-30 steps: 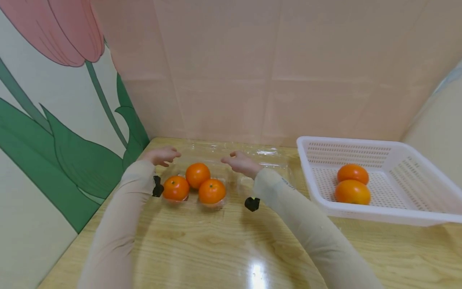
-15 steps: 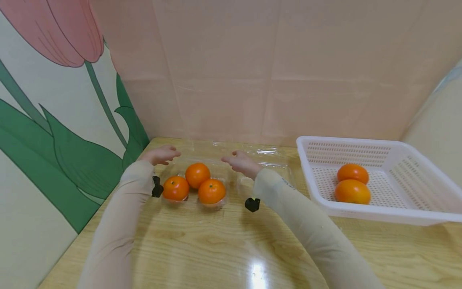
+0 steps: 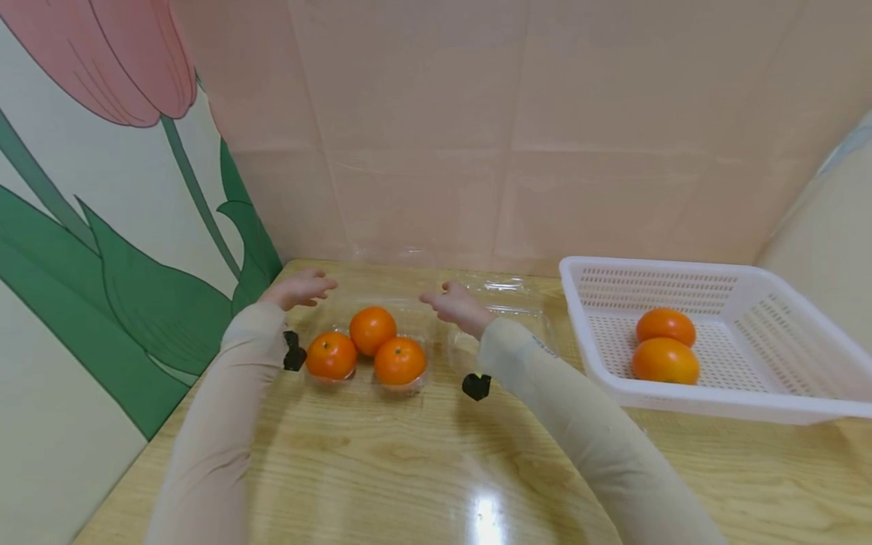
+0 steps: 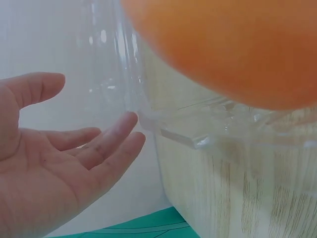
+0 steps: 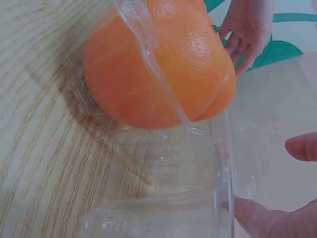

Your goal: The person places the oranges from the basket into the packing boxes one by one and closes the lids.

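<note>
Flanking the transparent plastic lid (image 3: 388, 278) beyond three round orange fruits (image 3: 372, 331), left hand (image 3: 300, 290) and right hand (image 3: 458, 306) extend fingers, pinching nothing; lid spans left to right, neither hand clearly nearer.

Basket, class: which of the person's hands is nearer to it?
Right. The right hand is left of the basket, not touching it; the left hand is farther left.

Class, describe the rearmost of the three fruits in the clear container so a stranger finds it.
Left of the white basket sits a clear container with three orange fruits. The target is the rear fruit, set behind and between its two neighbours.
</note>
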Demonstrator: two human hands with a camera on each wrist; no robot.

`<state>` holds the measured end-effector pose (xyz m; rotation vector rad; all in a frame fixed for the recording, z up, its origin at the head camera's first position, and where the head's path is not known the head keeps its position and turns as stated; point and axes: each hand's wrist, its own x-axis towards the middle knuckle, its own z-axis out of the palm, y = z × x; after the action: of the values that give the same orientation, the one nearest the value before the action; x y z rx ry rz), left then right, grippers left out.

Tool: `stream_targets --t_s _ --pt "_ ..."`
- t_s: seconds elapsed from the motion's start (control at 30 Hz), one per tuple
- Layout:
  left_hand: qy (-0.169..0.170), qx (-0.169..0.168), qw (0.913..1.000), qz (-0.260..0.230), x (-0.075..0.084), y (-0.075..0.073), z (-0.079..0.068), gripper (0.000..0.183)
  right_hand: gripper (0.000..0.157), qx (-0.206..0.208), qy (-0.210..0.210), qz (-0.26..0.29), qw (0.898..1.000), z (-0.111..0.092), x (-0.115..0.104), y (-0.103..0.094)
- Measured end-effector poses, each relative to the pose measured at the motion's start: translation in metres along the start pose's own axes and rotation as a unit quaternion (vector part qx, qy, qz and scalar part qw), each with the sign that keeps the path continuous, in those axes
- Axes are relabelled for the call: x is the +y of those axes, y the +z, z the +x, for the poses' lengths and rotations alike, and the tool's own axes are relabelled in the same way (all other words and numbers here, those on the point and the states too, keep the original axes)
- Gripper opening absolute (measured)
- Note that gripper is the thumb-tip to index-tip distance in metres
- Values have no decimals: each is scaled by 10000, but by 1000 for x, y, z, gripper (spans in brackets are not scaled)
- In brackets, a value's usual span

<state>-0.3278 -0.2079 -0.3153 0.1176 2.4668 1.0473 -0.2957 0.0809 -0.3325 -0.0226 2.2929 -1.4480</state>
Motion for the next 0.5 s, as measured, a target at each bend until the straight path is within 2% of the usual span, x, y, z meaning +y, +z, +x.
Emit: stream_targets --t_s 0.27,0.5 --pt "93 59 9998 -173 -1 -1 -2 73 82 -44 77 -8 10000 -1 0 -1" --pt "33 72 9994 -343 3 -1 -7 77 82 -67 -23 47 10000 -2 1 -2"
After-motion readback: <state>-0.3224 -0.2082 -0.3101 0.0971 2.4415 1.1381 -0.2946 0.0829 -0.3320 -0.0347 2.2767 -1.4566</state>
